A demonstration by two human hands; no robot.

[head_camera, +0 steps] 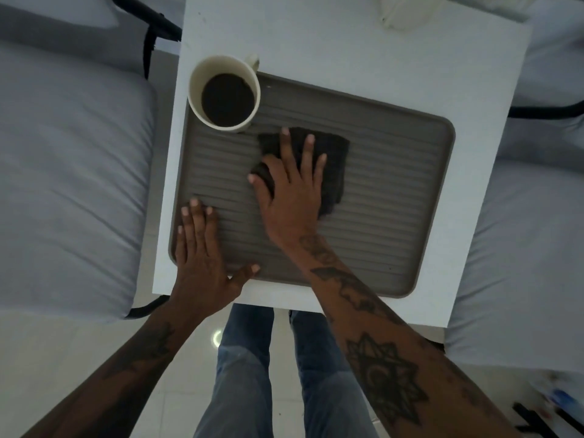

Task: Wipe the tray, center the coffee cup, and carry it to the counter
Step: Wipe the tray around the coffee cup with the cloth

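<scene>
White desk (395,58) between two grey-cushioned chairs carries the ribbed grey tray (395,184). Wiping is under way: right hand (290,191), fingers spread, presses a dark cloth (335,159) mid-tray; left hand (199,248) lies flat, steadying the near-left corner. Coffee cup (224,93), full, sits at the far-left corner, so centering it comes next, gently to avoid spilling.

A white counter (363,52) is flanked by grey cushioned chairs (69,172) with black frames; pale floor tiles (79,358) are dimly lit.
</scene>
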